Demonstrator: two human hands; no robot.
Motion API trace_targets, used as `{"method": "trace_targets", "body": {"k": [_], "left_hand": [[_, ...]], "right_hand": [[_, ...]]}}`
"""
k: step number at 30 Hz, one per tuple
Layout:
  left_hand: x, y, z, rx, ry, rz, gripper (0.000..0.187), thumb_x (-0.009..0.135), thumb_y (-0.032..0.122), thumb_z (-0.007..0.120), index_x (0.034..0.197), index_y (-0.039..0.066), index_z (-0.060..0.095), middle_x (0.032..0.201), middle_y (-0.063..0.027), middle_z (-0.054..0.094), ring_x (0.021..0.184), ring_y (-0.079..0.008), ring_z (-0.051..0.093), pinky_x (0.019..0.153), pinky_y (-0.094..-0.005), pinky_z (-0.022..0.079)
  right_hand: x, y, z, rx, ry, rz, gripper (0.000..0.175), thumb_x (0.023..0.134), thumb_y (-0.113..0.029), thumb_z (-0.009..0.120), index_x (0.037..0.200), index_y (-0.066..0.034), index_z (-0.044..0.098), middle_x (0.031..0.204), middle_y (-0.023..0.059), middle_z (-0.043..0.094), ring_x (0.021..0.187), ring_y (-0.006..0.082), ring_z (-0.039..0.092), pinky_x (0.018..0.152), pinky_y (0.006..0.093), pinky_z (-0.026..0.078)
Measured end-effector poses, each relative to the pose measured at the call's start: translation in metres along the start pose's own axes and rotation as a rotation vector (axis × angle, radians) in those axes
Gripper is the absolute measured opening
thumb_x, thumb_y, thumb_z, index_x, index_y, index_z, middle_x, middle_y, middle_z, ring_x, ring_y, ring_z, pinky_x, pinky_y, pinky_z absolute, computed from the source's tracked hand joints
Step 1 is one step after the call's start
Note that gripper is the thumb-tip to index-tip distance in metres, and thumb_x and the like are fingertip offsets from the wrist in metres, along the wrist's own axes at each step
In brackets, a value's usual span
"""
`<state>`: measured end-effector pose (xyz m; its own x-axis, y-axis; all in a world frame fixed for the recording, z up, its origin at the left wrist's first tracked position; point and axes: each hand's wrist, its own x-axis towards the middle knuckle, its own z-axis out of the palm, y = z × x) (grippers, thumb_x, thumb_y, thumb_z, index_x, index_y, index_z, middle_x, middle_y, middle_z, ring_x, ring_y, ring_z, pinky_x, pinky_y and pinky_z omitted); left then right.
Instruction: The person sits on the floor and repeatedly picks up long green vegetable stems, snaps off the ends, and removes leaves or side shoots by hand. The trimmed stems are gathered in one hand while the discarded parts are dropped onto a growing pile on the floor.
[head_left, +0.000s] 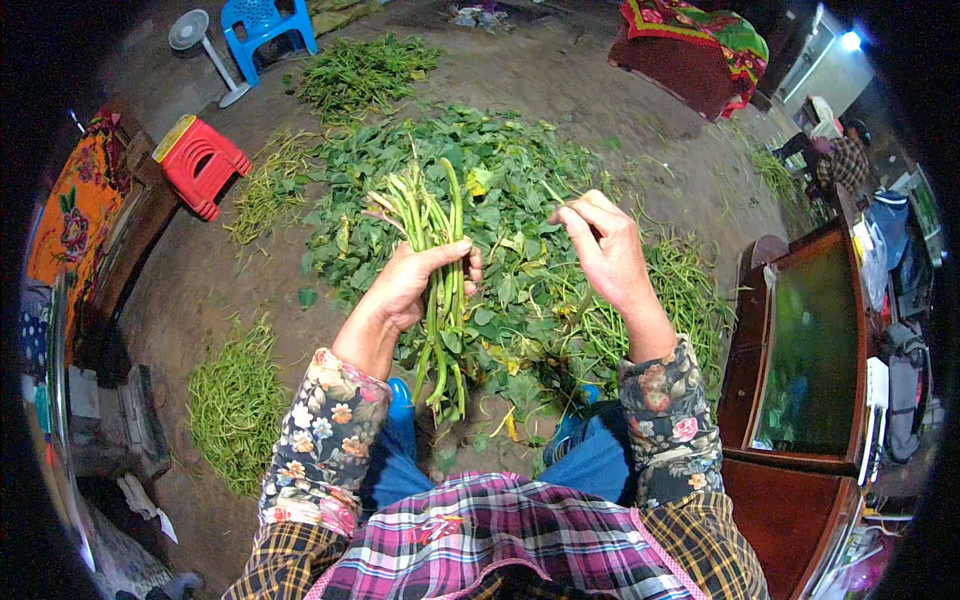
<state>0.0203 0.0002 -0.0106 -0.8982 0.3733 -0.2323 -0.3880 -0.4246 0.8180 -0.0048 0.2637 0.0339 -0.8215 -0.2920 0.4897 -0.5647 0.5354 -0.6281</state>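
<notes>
A bundle of green leafy-plant stems (442, 300) is held upright in my left hand (409, 289), the fingers wrapped round its middle. To the right, my right hand (604, 244) is raised, with a short piece of green stem (553, 193) pinched between thumb and forefinger. Beneath both hands a wide heap of green leaves (510, 150), with some yellow ones, covers the ground. A pile of thin green stems (682, 292) lies at the heap's right side.
More stem piles lie at the left (234, 405) and top (364, 71). A red plastic stool (199, 169), a blue plastic chair (266, 34) and a cloth-covered object (694, 52) surround the heap. A wooden cabinet (806, 352) stands right; beyond it, another person (840, 161) bends near greens.
</notes>
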Motion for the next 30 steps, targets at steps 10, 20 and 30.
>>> {"method": "trace_targets", "body": {"k": [10,20,30], "left_hand": [[0.006,-0.025,0.025,0.157,-0.127,-0.051,0.035,0.096,0.027,0.067,0.119,0.002,0.063,0.108,-0.0107,0.071,0.095,-0.0173,0.066,0.074,-0.0304,0.056],[0.011,-0.037,0.033,0.167,-0.156,-0.031,0.034,0.085,0.014,0.077,0.114,0.004,0.063,0.096,-0.0041,0.069,0.085,-0.0161,0.065,0.078,-0.0311,0.053],[0.01,-0.042,0.033,0.241,-0.172,0.046,0.055,0.084,0.017,0.08,0.131,0.007,0.053,0.108,0.0034,0.059,0.097,-0.0104,0.057,0.083,-0.0297,0.048]], "right_hand": [[0.005,0.003,0.037,0.526,-0.137,0.295,0.022,0.097,-0.019,0.063,0.101,0.0004,0.073,0.073,-0.0032,0.06,0.066,0.0051,0.05,0.059,0.0246,0.042],[0.003,-0.002,0.056,0.474,0.007,0.374,0.021,0.092,-0.017,0.07,0.096,0.0033,0.069,0.071,0.0,0.063,0.053,0.0049,0.052,0.047,0.0224,0.042],[0.004,-0.007,0.059,0.519,-0.018,0.358,0.019,0.096,-0.012,0.064,0.104,0.0051,0.068,0.076,0.0035,0.066,0.059,0.0071,0.058,0.051,0.0231,0.048]]}}
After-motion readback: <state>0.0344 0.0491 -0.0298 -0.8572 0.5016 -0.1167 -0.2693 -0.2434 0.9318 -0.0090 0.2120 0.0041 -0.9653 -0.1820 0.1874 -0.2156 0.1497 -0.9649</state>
